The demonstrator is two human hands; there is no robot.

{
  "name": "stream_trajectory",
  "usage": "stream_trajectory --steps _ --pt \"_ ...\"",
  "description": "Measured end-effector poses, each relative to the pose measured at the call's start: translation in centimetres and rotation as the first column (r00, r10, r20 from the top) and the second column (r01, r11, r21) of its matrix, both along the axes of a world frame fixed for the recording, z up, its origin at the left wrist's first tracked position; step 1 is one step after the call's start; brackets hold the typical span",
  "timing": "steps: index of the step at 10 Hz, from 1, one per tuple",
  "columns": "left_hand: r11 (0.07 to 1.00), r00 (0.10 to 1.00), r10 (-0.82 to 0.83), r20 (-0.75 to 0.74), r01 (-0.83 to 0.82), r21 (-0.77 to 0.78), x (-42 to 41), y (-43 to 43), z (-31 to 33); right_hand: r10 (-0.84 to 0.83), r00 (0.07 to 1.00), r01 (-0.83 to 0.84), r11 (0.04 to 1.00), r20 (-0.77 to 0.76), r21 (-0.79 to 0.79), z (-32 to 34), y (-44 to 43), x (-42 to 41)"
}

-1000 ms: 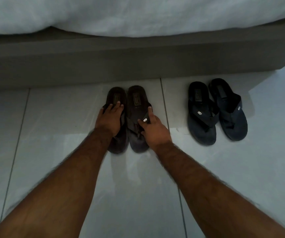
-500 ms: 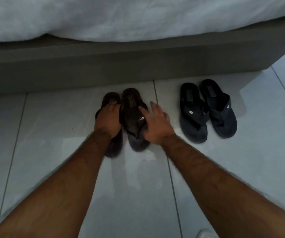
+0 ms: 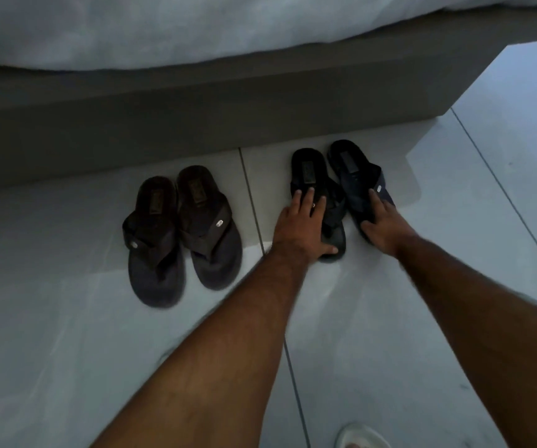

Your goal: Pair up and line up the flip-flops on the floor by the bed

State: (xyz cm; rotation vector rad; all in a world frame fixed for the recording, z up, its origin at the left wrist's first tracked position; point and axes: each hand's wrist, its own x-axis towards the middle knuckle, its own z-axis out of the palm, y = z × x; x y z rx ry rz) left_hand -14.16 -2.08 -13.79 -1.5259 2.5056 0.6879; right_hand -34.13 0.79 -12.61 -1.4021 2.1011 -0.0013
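Note:
Two pairs of flip-flops lie on the pale floor tiles, heels toward the bed. The brown pair sits on the left, its left flip-flop (image 3: 154, 253) a little nearer to me than its right one (image 3: 210, 240), and no hand touches either. The dark navy pair is on the right. My left hand (image 3: 299, 227) lies over the strap of the left navy flip-flop (image 3: 307, 169), thumb hooked at its toe end. My right hand (image 3: 386, 226) grips the toe half of the right navy flip-flop (image 3: 349, 163).
The grey bed base (image 3: 163, 124) runs across the back, with a white duvet (image 3: 196, 27) hanging over it. The base ends at the right, where open floor (image 3: 503, 140) continues. A white object (image 3: 360, 436), cut off by the frame, shows at the bottom edge.
Both hands have left the brown pair and moved right onto the navy pair. The view has shifted right too, so the brown pair now sits left of centre.

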Motion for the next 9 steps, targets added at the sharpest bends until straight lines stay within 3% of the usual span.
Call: stream_trajectory --steps 7,8,9 --pt "0.996 0.990 -0.055 0.127 0.045 0.075 0.2 1.4 0.1 -0.013 1.000 0.011 0.996 0.015 0.083 0.3 3.9 1.2" --pt "0.998 0.992 -0.057 0.112 0.057 -0.002 0.3 1.5 0.4 0.024 0.994 -0.015 0.997 -0.102 0.082 1.1 3.7 1.5" --pt "0.995 0.999 -0.040 0.031 0.043 -0.095 0.9 2.4 2.4 0.096 0.975 -0.102 0.995 -0.199 -0.020 4.1 4.2 2.0"
